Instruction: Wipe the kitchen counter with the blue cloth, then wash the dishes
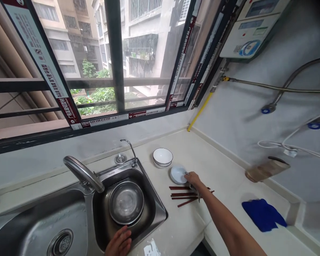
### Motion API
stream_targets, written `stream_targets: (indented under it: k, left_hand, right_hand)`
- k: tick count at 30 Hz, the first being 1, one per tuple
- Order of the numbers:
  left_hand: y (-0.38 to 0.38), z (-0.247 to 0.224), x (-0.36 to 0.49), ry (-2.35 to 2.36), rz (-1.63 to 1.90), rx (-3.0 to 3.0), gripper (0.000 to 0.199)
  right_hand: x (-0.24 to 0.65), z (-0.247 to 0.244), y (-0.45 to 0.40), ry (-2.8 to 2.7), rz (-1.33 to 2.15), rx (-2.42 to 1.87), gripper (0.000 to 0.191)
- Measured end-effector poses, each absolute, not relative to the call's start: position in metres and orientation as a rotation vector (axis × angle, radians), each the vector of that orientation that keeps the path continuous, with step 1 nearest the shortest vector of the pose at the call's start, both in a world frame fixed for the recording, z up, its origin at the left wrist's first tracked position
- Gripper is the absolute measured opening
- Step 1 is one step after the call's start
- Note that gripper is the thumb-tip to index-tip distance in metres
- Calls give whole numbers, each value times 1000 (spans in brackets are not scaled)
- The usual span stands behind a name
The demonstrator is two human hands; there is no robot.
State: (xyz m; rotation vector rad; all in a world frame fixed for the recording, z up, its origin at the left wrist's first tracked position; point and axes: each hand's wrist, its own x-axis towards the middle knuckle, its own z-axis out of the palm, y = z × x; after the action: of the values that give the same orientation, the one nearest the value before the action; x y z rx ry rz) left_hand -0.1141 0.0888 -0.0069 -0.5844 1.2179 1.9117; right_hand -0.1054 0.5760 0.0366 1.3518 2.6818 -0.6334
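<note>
My right hand [193, 178] is closed around what looks like a grey cloth [198, 195], part of which hangs below the wrist. Its fingers are at the right rim of a small pale dish [178, 175] on the counter. Dark red chopsticks [180, 195] lie beneath and beside that hand. Behind the dish stands a white bowl [162, 156] with a dark rim, seemingly stacked on another. My left hand [119, 242], fingers extended and holding nothing, is at the front edge of the right sink basin. A round metal bowl [126, 202] sits inside that basin.
A curved faucet [82, 172] rises between the two basins, and a thin spout [130, 149] stands behind. The left basin [40, 220] shows its drain. On the right are a blue cloth [264, 214] and a brownish container [266, 169] by the wall.
</note>
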Motion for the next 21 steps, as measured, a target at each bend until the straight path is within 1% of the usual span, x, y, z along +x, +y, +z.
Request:
stream_targets:
  k: [3, 5, 7, 9, 11, 13, 16, 17, 19, 21]
  left_hand:
    - [86, -5, -115, 1264, 1878, -583, 62]
    - [91, -8, -116, 1388, 1859, -525, 62]
    - [108, -9, -118, 1609, 1837, -345, 60]
    - [138, -2, -119, 1872, 1755, 4, 51]
    - [180, 12, -118, 2072, 1594, 506, 36]
    - [229, 27, -115, 2167, 1385, 1052, 28]
    - [299, 36, -108, 2255, 1067, 1574, 30]
    - [319, 34, -106, 2320, 944, 1670, 32]
    - [350, 25, -105, 2457, 692, 1785, 36]
    - [372, 14, -107, 2534, 507, 1835, 37]
  right_hand:
    - [-106, 37, 575, 2689, -684, 1371, 21]
    - [-105, 40, 577, 2701, -741, 1387, 27]
    - [-99, 47, 580, 2719, -815, 1407, 36]
    - [-86, 56, 582, 2746, -894, 1433, 41]
    - [-62, 65, 578, 2762, -976, 1462, 39]
    - [-25, 71, 563, 2751, -1066, 1481, 35]
    - [48, 70, 521, 2706, -1230, 1517, 38]
    - [73, 68, 504, 2680, -1315, 1537, 42]
    - [120, 59, 471, 2564, -1596, 1597, 47]
    - [159, 49, 444, 2447, -1742, 1707, 52]
